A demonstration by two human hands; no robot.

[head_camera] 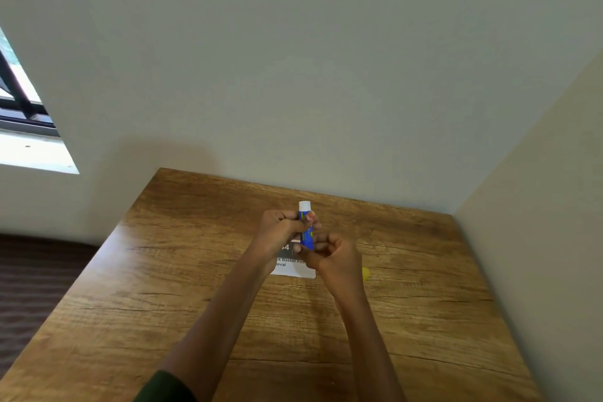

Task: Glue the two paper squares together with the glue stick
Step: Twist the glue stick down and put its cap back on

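Wood-grain surface (408, 303) sits in a wall corner. The left hand (280, 227) grips the upright glue stick (306, 235), and the right hand (336, 258) pinches its base, just above the paper (293, 269). Over-twisting could probably push out too much glue, which might snap or smear. The paper reads "Basket Res" and "oval"; the stick's label is illegible.

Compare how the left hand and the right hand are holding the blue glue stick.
The left hand wraps its fingers around the upper barrel of the blue glue stick with the white top; the right hand pinches only its bottom end. The left hand sits higher and farther from the camera; the right hand is lower and nearer, covering part of the printed white paper. Both hold the same upright stick above the wooden table.
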